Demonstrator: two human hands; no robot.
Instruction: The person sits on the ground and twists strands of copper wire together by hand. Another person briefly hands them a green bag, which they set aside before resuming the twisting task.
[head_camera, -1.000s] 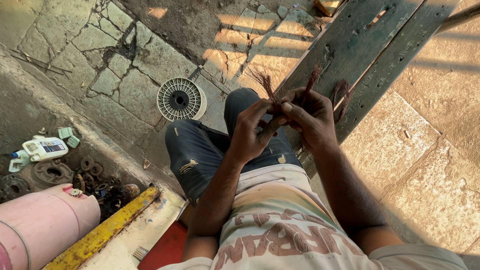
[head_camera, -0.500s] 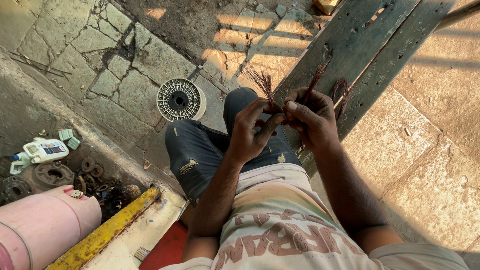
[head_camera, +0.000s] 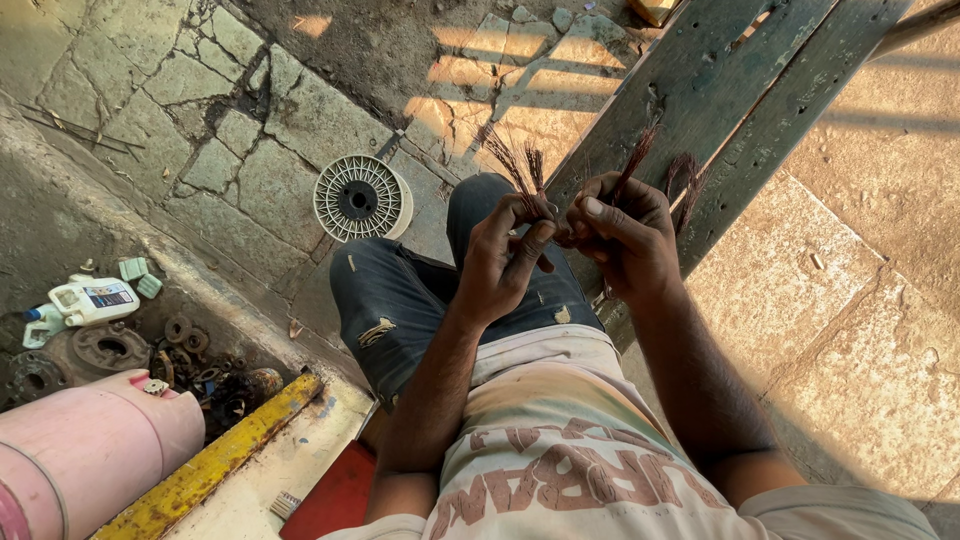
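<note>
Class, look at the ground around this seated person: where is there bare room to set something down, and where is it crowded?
Bare: the stone paving right of the wooden planks, and the cracked slabs left of the white spool. Crowded: the lower left, where a white bottle, rusty metal parts and a pink cylinder bunch together.

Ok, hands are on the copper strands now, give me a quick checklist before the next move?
1. Left hand pinching one tuft of copper strands: ok.
2. Right hand closed on a second tuft: ok.
3. Strand ends splayed, not tidy: not ok.
4. Third loose bunch lies on the wooden plank, apart from both hands: ok.
5. Empty wire spool on the stone floor beside the knee: ok.
6. Grip firmness: cannot tell.
</note>
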